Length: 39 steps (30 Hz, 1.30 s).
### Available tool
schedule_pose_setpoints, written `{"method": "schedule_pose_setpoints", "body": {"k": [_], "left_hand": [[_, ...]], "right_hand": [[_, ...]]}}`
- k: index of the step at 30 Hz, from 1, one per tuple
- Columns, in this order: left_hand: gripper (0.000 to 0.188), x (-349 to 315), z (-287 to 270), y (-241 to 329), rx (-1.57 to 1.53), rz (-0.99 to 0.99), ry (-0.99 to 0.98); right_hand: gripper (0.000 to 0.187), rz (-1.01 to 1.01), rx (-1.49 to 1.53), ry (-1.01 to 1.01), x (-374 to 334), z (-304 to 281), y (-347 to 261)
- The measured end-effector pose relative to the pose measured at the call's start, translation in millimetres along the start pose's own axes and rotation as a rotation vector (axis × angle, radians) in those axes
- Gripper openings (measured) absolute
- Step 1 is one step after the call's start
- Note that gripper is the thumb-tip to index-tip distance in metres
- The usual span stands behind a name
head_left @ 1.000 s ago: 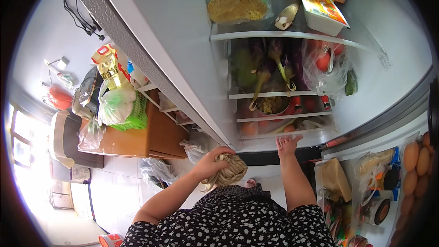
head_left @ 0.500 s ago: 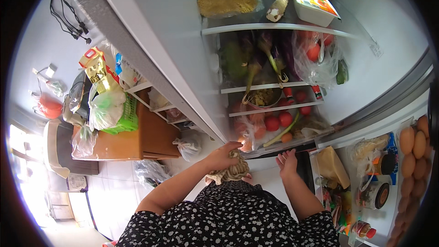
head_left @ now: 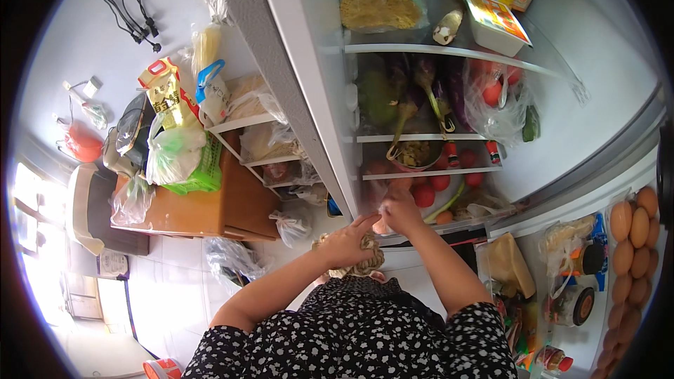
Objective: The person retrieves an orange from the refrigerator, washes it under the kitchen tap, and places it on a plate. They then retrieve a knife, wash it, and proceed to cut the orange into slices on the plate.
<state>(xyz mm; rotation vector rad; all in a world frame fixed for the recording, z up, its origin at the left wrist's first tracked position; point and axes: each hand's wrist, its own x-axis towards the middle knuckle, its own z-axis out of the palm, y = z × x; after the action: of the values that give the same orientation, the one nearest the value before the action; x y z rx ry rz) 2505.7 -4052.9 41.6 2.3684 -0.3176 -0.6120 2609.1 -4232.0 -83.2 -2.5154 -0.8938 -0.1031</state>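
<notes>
My left hand (head_left: 346, 244) curls over a beige, ropy bundle (head_left: 370, 258) in front of my body, fingertips reaching toward the fridge's lower edge. What the bundle is I cannot make out. My right hand (head_left: 400, 210) is closed at the front left of the lowest fridge compartment, close to my left fingertips. Its fingers pinch a clear plastic bag (head_left: 380, 226) with something pinkish inside. Behind that hand lie tomatoes (head_left: 423, 195), a long green stalk (head_left: 449, 202) and a bowl of chopped food (head_left: 413, 155).
Above are eggplants (head_left: 425, 74), bagged tomatoes (head_left: 493, 92) and a white tub (head_left: 496, 24). The open right door holds eggs (head_left: 639, 224) and jars (head_left: 572, 304). On the left, another door edge (head_left: 295, 63) stands before a brown cabinet (head_left: 246, 203) with bags and a green basket (head_left: 203, 168).
My right hand has gone from open beside the fridge's edge to closed at the bag, moving left and inward. My left hand and the bundle have shifted slightly. The view has turned a little left.
</notes>
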Motion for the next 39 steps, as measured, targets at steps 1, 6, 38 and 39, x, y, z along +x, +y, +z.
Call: {"method": "schedule_pose_setpoints", "body": {"k": [1, 6, 38, 39], "left_hand": [[0.079, -0.4, -2.8, 1.2, 0.024, 0.016, -0.003], [0.086, 9.4, -9.0, 6.4, 0.110, 0.084, -0.131], [0.047, -16.0, 10.9, 0.3, 0.430, 0.100, -0.066], [0.047, -17.4, 9.3, 1.2, 0.416, 0.083, -0.065]], "right_hand": [[0.022, -0.048, 0.014, -0.030, -2.8, -12.8, -7.7], [0.023, 0.183, 0.244, -0.314, -28.7, -78.1, -54.0], [0.032, 0.118, -0.467, -0.429, -5.6, 31.5, 53.0], [0.031, 0.072, -0.499, -0.400, -9.4, 34.5, 56.5]]}}
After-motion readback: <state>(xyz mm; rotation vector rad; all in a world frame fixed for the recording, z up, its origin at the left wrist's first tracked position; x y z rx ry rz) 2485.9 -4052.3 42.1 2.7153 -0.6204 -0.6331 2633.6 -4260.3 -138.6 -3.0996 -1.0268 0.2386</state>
